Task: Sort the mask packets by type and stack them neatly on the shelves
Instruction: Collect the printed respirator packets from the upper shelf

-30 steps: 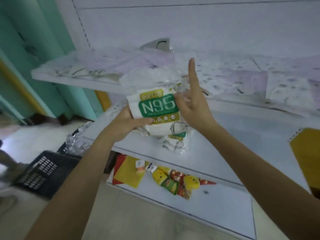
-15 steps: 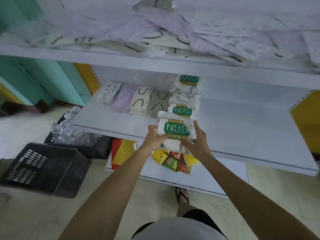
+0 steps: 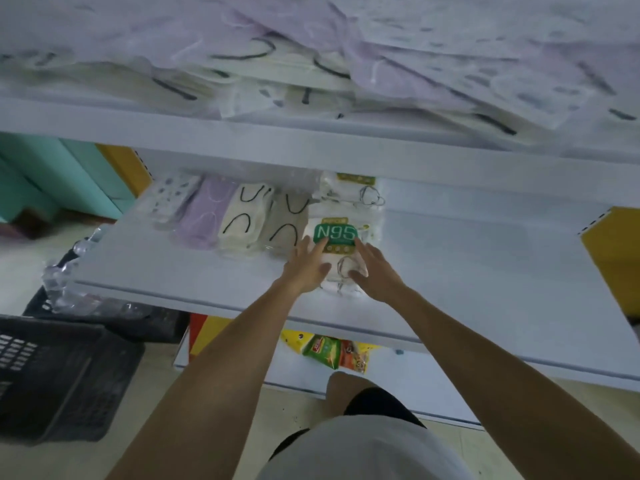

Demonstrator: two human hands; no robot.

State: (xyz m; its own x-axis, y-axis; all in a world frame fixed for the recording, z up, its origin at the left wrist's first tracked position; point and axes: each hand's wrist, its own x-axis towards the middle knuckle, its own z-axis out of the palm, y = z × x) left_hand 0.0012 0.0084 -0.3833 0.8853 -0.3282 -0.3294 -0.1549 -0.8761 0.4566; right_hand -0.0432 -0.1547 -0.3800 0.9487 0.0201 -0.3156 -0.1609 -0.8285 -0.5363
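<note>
A white packet with a green N95 label [image 3: 335,233] lies on top of a stack of like packets on the middle shelf [image 3: 467,282]. My left hand [image 3: 306,268] rests flat on its left edge and my right hand [image 3: 372,271] on its right edge, fingers spread. Another N95 stack [image 3: 349,188] sits behind it. To the left stand rows of sorted packets: dotted white [image 3: 173,199], lilac [image 3: 207,213], cream with black loops [image 3: 246,220] and beige [image 3: 287,220]. A loose heap of mixed mask packets [image 3: 346,57] covers the top shelf [image 3: 242,136].
Black plastic crates [image 3: 59,375] stand on the floor at the left, with clear wrappers [image 3: 65,282] on one. Snack packets [image 3: 329,351] and a yellow-red card lie on the bottom shelf. A yellow panel [image 3: 616,258] closes the shelf's right end.
I carried the N95 packet down from in front of the top shelf and laid it on the stack on the middle shelf. My fingers have spread flat over it.
</note>
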